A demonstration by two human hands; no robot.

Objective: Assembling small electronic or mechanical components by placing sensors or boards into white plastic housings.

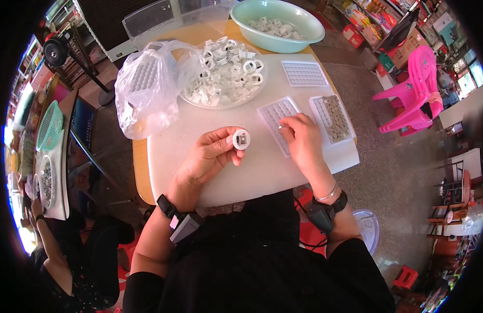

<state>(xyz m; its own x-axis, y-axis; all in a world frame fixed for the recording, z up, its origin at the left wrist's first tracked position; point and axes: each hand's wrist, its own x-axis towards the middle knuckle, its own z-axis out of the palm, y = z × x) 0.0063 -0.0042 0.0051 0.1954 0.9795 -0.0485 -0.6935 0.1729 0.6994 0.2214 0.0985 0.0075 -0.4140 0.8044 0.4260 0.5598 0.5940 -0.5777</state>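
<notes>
My left hand (210,154) is closed around a small round white plastic part (242,139), its face turned up with a square metallic piece in a dark opening at the centre. To the right, my right hand (305,141) is closed in a pinch, with a tiny pale piece (281,127) at its fingertips, too small to name. That hand hovers over the near edge of a white dimpled tray (272,112), partly covering it. Beside it lies another white tray (318,110) bearing rows of small greyish-brown pieces.
A third dimpled tray (305,73) lies farther back. A wide dish (220,107) heaped with white ring-shaped parts stands beside a clear plastic bag (147,112) holding trays. Behind is a pale green basin (278,44). Pink chairs (416,88) stand right; another person's arm (53,245) shows left.
</notes>
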